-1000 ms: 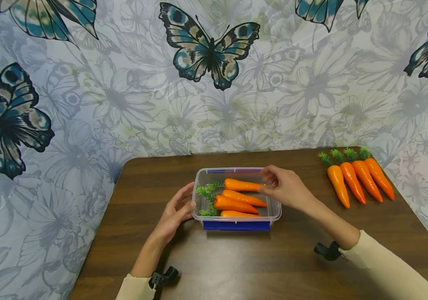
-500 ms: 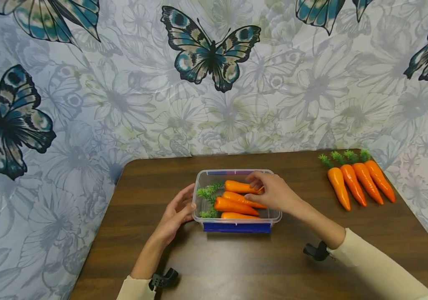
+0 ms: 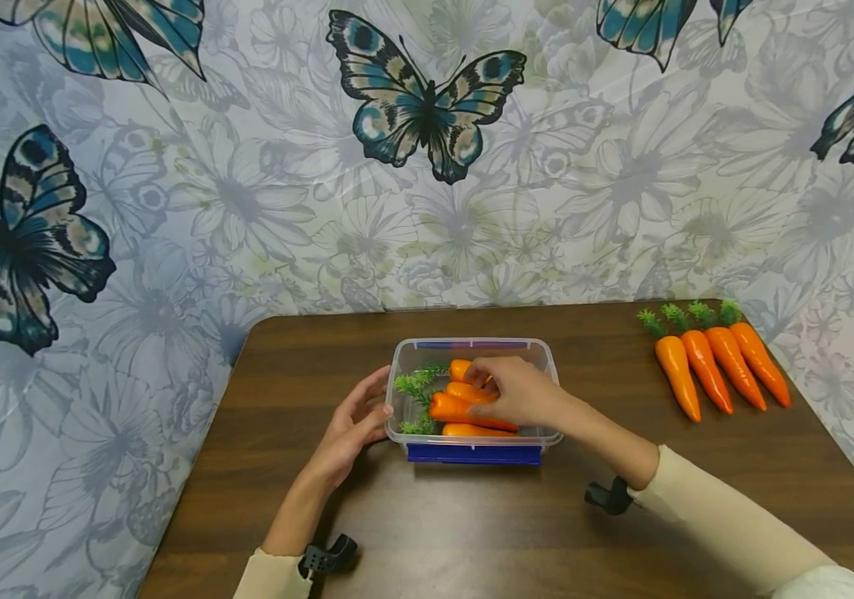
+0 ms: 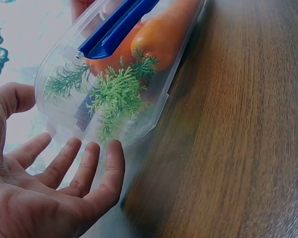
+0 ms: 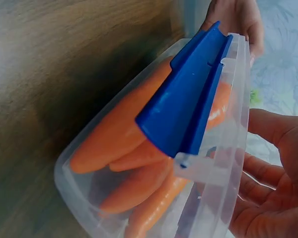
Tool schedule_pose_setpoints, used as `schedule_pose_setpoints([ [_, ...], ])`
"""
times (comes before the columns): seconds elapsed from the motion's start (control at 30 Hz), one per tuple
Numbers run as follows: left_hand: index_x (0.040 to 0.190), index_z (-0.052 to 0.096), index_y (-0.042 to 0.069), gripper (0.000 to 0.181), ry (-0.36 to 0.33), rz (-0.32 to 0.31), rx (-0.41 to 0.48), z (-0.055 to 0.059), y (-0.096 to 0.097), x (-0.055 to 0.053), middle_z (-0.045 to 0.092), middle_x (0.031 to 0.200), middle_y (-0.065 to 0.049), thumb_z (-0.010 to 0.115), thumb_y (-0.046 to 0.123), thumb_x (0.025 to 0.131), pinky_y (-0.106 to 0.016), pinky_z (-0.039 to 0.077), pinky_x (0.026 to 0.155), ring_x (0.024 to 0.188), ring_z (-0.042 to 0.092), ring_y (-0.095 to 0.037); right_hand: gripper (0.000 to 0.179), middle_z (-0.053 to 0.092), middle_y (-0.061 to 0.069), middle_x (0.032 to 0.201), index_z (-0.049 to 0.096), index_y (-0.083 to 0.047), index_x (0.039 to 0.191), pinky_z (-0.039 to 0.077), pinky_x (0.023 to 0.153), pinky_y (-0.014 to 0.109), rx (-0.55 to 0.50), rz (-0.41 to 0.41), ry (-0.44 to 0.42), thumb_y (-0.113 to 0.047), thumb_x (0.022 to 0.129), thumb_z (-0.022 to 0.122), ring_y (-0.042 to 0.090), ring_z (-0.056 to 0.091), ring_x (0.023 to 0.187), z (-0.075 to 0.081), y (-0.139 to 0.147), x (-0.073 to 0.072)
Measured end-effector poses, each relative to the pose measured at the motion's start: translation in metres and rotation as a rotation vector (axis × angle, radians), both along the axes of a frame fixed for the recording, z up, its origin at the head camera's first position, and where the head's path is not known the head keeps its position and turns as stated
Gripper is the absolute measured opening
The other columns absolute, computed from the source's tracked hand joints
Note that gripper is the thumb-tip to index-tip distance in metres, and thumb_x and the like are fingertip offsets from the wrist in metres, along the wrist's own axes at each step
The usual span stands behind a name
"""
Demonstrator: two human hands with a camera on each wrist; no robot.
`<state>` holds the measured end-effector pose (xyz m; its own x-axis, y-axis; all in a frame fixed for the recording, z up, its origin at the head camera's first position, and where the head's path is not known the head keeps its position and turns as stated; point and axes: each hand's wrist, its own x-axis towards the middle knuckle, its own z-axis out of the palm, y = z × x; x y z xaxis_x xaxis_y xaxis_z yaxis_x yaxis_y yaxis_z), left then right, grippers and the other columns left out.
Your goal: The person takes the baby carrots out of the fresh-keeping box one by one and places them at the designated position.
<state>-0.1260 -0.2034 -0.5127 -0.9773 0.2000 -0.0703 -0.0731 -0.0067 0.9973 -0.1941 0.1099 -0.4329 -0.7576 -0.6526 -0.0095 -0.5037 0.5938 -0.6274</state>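
In the head view, a clear plastic box with blue clips holds several carrots with green tops pointing left. My left hand rests against the box's left end, thumb by the rim; the left wrist view shows its fingers spread and relaxed along that end. Over the carrots, inside the box, is my right hand, its thumb and fingers parted above the middle carrots and hiding their tips. In the right wrist view, carrots show through the wall, with the right hand's thumb across the rim.
Several more carrots lie side by side at the table's back right, tops toward the wall. The wooden table meets a butterfly-patterned backdrop along its back edge. A black wrist strap sits at the left cuff.
My right hand has moved left from the box's right rim and down over the carrots. The left hand has stayed at the box's left end, and the carrots lie as before.
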Motion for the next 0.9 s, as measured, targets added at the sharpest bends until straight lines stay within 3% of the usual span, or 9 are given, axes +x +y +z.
schedule_pose_setpoints([
  [0.37, 0.166, 0.04, 0.032, 0.062, -0.003, 0.008, -0.001, -0.001, -0.001, 0.0, 0.045, 0.166, -0.011, 0.06, 0.015, 0.11, -0.039, 0.06, 0.097, 0.148, 0.049, -0.042, 0.045, 0.078, 0.005, 0.12, 0.073, -0.01, 0.128, 0.06, 0.099, 0.043, 0.131, 0.09, -0.028, -0.03, 0.091, 0.087, 0.025, 0.072, 0.111, 0.003, -0.019, -0.004],
  [0.7, 0.166, 0.039, 0.032, 0.063, 0.002, 0.004, -0.001, -0.002, -0.001, 0.0, 0.044, 0.166, -0.012, 0.063, 0.02, 0.109, -0.04, 0.06, 0.098, 0.144, 0.051, -0.044, 0.038, 0.075, 0.0, 0.112, 0.073, -0.016, 0.123, 0.057, 0.095, 0.045, 0.207, 0.082, -0.043, -0.027, 0.09, 0.088, 0.022, 0.069, 0.103, 0.001, -0.031, -0.004],
  [0.9, 0.166, 0.039, 0.032, 0.063, 0.006, 0.005, -0.003, -0.002, 0.0, 0.0, 0.044, 0.166, -0.013, 0.063, 0.02, 0.109, -0.04, 0.06, 0.098, 0.144, 0.052, -0.044, 0.037, 0.074, -0.002, 0.109, 0.073, -0.018, 0.121, 0.055, 0.093, 0.046, 0.224, 0.09, -0.001, -0.025, 0.089, 0.09, 0.02, 0.067, 0.1, -0.002, -0.033, -0.005],
])
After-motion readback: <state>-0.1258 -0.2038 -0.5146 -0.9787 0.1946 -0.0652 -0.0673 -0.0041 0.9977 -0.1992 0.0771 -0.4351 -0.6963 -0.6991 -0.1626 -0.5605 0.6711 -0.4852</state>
